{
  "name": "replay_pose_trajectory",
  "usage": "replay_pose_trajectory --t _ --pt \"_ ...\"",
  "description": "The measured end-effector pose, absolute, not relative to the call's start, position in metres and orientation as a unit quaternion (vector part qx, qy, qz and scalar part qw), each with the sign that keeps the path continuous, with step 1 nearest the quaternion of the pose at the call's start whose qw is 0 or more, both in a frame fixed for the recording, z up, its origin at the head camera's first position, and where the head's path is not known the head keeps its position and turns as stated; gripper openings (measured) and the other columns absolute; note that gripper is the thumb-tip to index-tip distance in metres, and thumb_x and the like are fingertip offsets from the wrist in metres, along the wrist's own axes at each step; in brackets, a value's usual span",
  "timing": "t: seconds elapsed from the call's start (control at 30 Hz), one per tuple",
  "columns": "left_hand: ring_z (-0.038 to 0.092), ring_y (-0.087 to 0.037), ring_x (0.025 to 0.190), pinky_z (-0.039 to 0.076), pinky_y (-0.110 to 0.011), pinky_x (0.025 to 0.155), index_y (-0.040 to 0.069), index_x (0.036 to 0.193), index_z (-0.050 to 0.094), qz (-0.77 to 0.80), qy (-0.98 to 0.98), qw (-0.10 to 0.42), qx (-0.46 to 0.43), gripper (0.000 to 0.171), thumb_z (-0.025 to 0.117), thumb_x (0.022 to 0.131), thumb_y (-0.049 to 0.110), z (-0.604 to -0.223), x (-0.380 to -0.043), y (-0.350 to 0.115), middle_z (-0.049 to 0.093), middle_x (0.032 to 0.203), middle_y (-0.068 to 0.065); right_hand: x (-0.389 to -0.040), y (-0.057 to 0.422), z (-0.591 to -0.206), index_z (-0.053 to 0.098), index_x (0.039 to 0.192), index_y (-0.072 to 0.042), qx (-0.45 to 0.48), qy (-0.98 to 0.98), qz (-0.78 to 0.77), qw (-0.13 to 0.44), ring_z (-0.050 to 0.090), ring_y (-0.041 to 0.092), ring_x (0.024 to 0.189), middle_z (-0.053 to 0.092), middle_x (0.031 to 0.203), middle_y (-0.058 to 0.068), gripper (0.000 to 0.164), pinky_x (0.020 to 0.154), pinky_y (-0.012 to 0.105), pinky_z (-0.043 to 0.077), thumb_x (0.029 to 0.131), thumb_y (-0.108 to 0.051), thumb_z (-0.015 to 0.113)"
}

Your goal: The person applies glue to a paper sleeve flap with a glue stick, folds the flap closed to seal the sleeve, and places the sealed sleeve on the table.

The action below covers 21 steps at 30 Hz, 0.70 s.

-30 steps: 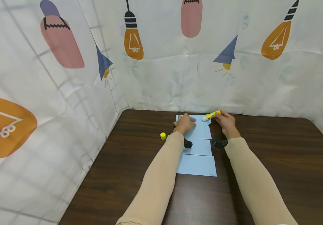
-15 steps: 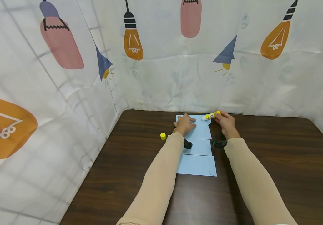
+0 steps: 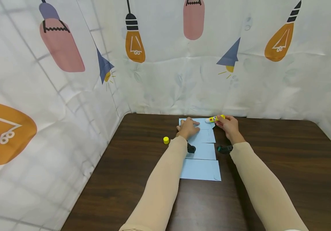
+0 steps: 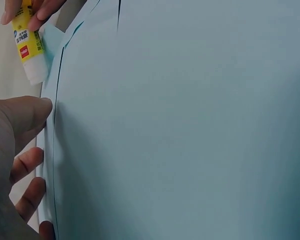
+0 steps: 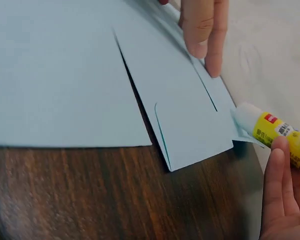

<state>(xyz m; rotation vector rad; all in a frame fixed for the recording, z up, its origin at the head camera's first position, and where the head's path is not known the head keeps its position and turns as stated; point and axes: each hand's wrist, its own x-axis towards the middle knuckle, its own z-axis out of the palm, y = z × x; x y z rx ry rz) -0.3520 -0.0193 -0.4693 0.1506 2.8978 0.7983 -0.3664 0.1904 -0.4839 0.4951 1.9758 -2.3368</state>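
Note:
My right hand [image 3: 229, 127] grips a yellow glue stick [image 3: 215, 119] with a white tip end. That end lies right at the flap edge of the farthest light blue envelope [image 5: 190, 115], by its corner, as the right wrist view shows. Spread across the same envelope, my left hand [image 3: 187, 127] presses it with fingers extended; in the left wrist view its fingertips [image 4: 46, 106] rest along the edge fold. Several light blue envelopes run in a column toward me, the nearest envelope [image 3: 201, 170] lying lowest in the head view. The left forearm covers part of their left side.
The yellow glue cap [image 3: 166, 140] stands on the dark wooden table [image 3: 280, 160], left of the envelopes. Behind the table's far edge hangs a white printed curtain [image 3: 165, 86], close to both hands. Another curtain side runs along the left.
My right hand has shifted slightly left, bringing the glue stick along and tilting it flatter, its tip further over the envelope. The left hand stays in place on the envelope.

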Motion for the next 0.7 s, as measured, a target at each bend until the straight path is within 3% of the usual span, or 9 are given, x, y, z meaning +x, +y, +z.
replay_pose_trajectory --t 0.3,0.43,0.7 --pt "0.037 -0.030 0.139 0.029 -0.055 0.105 0.033 0.135 0.068 0.269 0.958 0.079 0.057 0.035 0.061 0.101 0.034 -0.4711 -0.3543 -0.0213 0.046 0.151 0.002 -0.3671 0.1877 -0.4824 0.039 0.156 -0.005 0.101 0.709 -0.697 0.005 0.066 0.007 0.098 0.051 0.145 0.015 0.059 0.103 0.027 0.052 0.104 -0.023 0.060" --pt "0.036 -0.030 0.139 0.028 -0.055 0.107 0.033 0.135 0.068 0.272 0.957 0.078 0.056 0.035 0.062 0.101 0.035 -0.4705 -0.3536 -0.0212 0.046 0.151 0.002 -0.3675 0.1882 -0.4822 0.038 0.158 -0.009 0.102 0.704 -0.703 0.004 0.065 0.008 0.102 0.048 0.153 0.017 0.059 0.098 0.023 0.054 0.104 -0.022 0.059" --pt "0.036 -0.031 0.139 0.025 -0.056 0.109 0.030 0.135 0.069 0.288 0.953 0.070 0.057 0.035 0.062 0.101 0.032 -0.4676 -0.3473 -0.0217 0.046 0.151 0.001 -0.3677 0.1898 -0.4863 0.040 0.158 -0.015 0.115 0.699 -0.706 0.009 0.064 0.006 0.095 0.048 0.154 0.014 0.057 0.083 0.014 0.055 0.105 -0.023 0.058"
